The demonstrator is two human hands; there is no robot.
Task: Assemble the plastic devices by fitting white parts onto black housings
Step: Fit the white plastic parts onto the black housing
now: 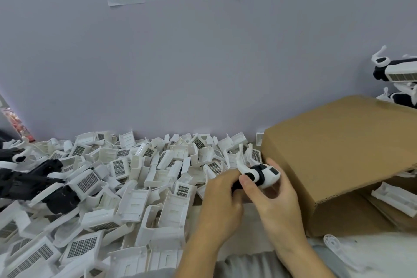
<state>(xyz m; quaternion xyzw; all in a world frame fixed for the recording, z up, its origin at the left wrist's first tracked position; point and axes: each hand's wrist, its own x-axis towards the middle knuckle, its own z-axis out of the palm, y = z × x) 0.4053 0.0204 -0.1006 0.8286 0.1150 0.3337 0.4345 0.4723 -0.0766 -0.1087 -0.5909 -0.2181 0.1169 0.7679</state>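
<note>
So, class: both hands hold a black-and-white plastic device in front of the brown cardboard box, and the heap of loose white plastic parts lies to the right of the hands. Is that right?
Not quite. The head view shows the heap of loose white plastic parts to the left of the hands, not the right. Both do hold the black-and-white plastic device in front of the brown cardboard box.

A single head-worn wide-angle view looks forward and down from the person's own position; it sits close above the table (230, 207), facing its far edge where that meets the wall (203, 63); the near edge falls below the frame.
</note>
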